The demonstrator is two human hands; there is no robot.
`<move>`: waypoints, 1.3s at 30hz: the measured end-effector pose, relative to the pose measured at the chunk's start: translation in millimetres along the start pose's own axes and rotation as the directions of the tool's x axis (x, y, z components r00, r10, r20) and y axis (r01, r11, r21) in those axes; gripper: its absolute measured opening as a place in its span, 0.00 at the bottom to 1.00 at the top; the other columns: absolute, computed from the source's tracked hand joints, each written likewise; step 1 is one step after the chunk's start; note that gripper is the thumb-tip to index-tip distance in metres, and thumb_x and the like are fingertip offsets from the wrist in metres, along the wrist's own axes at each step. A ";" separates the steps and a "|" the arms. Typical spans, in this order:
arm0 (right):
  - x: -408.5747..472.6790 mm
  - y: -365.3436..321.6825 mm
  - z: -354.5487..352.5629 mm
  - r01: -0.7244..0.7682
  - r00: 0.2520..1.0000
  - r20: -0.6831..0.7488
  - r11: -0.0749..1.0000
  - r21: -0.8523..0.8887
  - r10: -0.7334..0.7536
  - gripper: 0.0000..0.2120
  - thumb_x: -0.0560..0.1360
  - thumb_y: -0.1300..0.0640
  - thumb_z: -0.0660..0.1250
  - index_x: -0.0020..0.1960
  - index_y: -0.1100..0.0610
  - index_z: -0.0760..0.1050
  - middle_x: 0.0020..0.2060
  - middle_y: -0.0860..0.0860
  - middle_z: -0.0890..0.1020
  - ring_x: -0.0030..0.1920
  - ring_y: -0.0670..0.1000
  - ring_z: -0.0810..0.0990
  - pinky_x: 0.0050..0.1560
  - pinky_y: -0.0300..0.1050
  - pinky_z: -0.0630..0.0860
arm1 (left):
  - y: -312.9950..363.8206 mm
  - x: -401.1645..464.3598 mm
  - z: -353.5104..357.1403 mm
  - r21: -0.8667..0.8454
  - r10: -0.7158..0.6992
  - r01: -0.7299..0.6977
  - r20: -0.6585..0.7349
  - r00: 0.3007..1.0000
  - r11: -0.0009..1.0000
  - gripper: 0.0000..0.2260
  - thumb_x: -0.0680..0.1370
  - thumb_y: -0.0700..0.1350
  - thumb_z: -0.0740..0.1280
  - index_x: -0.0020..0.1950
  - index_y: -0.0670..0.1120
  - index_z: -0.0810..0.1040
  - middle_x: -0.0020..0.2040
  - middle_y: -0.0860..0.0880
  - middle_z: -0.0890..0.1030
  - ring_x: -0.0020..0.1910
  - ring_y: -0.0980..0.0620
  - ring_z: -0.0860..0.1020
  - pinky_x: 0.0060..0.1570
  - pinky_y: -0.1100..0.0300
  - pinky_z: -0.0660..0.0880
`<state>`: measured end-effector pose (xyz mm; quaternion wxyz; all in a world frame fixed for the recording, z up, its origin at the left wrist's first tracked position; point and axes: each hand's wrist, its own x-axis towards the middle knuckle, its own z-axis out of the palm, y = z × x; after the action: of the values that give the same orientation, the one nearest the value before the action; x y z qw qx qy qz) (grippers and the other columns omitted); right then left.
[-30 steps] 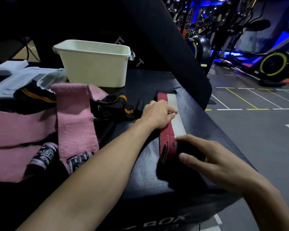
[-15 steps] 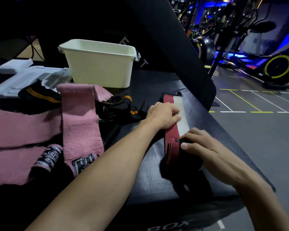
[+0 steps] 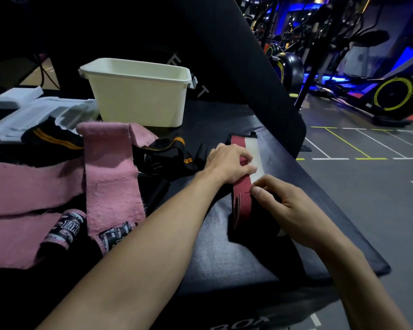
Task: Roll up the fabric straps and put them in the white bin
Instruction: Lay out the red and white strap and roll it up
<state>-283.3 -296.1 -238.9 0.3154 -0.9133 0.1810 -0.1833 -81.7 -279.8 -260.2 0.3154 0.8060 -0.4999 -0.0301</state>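
Left hand [image 3: 228, 164] presses flat on the red-and-white strap [image 3: 244, 170], fingers curled over its edge, pinning it to the black desk [image 3: 224, 258]. Right hand [image 3: 289, 210] pinches the rolled end, which seems dark in shadow. White bin [image 3: 138, 94] sits well behind; pink wraps [image 3: 110, 172] lie left.

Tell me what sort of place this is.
Most likely a gym. Stationary bikes with yellow-rimmed flywheels stand in the background, marked lanes are painted on the floor, and pink hand wraps lie on the padded black box.
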 end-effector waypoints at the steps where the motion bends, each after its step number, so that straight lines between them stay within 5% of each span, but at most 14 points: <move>1: 1.4 0.5 1.2 0.004 1.000 -0.016 0.999 -0.043 -0.004 0.10 0.82 0.46 0.60 0.47 0.47 0.76 0.38 0.46 0.80 0.40 0.47 0.78 0.40 0.46 0.73 | 0.0 0.1 0.2 -0.001 0.003 -0.003 -0.003 1.000 1.000 0.17 0.75 0.62 0.71 0.61 0.59 0.83 0.61 0.53 0.83 0.66 0.46 0.74 0.67 0.51 0.67; 6: 10.1 -0.8 8.9 0.008 0.991 -0.123 0.960 -0.280 -0.044 0.10 0.82 0.46 0.61 0.47 0.45 0.78 0.46 0.40 0.74 0.51 0.48 0.70 0.55 0.57 0.70 | 0.3 -0.1 -0.2 -0.014 0.000 0.000 -0.013 1.000 1.000 0.16 0.75 0.62 0.72 0.60 0.58 0.83 0.62 0.55 0.83 0.65 0.46 0.74 0.67 0.51 0.68; 9: 12.2 -9.1 13.3 0.058 0.959 -0.243 0.938 -0.342 -0.148 0.03 0.79 0.46 0.65 0.50 0.44 0.76 0.40 0.39 0.77 0.44 0.47 0.76 0.50 0.57 0.75 | 1.6 -2.2 -3.6 -0.012 -0.004 0.004 -0.009 1.000 1.000 0.15 0.76 0.59 0.72 0.61 0.58 0.83 0.64 0.54 0.82 0.67 0.46 0.74 0.67 0.50 0.69; 13: 9.5 -17.3 22.9 0.003 0.898 -0.385 0.879 -0.477 -0.213 0.08 0.75 0.52 0.74 0.44 0.51 0.75 0.38 0.47 0.82 0.38 0.56 0.80 0.40 0.51 0.74 | 1.9 -5.1 -5.5 -0.034 -0.006 0.006 -0.006 1.000 0.999 0.15 0.76 0.56 0.71 0.62 0.57 0.83 0.65 0.53 0.82 0.68 0.46 0.72 0.68 0.48 0.69; 20: -12.5 -21.3 33.6 0.004 0.925 -0.316 0.835 -0.550 -0.212 0.21 0.77 0.32 0.60 0.49 0.49 0.77 0.45 0.45 0.80 0.45 0.51 0.78 0.39 0.46 0.72 | 1.2 -3.4 -3.1 -0.032 -0.012 0.011 -0.021 1.000 0.999 0.16 0.75 0.61 0.72 0.60 0.58 0.84 0.65 0.55 0.81 0.68 0.47 0.72 0.68 0.51 0.66; 25: -23.0 -19.2 50.3 -0.016 0.910 -0.367 0.866 -0.499 -0.195 0.19 0.73 0.40 0.68 0.56 0.52 0.76 0.54 0.46 0.78 0.55 0.52 0.75 0.47 0.46 0.75 | 0.8 -1.0 -3.0 -0.009 -0.012 0.012 -0.010 1.000 1.000 0.18 0.75 0.62 0.72 0.61 0.58 0.84 0.67 0.54 0.81 0.69 0.45 0.72 0.69 0.51 0.65; 33: -20.8 -28.9 42.7 -0.034 0.897 -0.413 0.908 -0.417 -0.156 0.13 0.69 0.48 0.74 0.49 0.55 0.80 0.45 0.48 0.82 0.44 0.54 0.81 0.42 0.49 0.79 | -0.4 0.5 -3.8 -0.002 -0.012 0.012 0.013 1.000 1.000 0.20 0.74 0.63 0.73 0.63 0.57 0.83 0.68 0.53 0.80 0.70 0.46 0.72 0.69 0.51 0.65; 39: -27.4 -37.6 43.4 -0.007 0.872 -0.470 0.958 -0.286 -0.134 0.15 0.67 0.51 0.76 0.52 0.53 0.81 0.47 0.46 0.83 0.45 0.52 0.82 0.45 0.52 0.81 | 0.6 -1.3 -5.0 -0.006 -0.011 0.011 0.008 1.000 1.000 0.20 0.74 0.63 0.73 0.63 0.57 0.83 0.67 0.53 0.81 0.70 0.47 0.72 0.69 0.51 0.67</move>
<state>-279.6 -234.0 -252.7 0.1223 -0.8788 0.2476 -0.3892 -81.0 -276.5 -256.3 0.3156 0.8077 -0.4967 -0.0363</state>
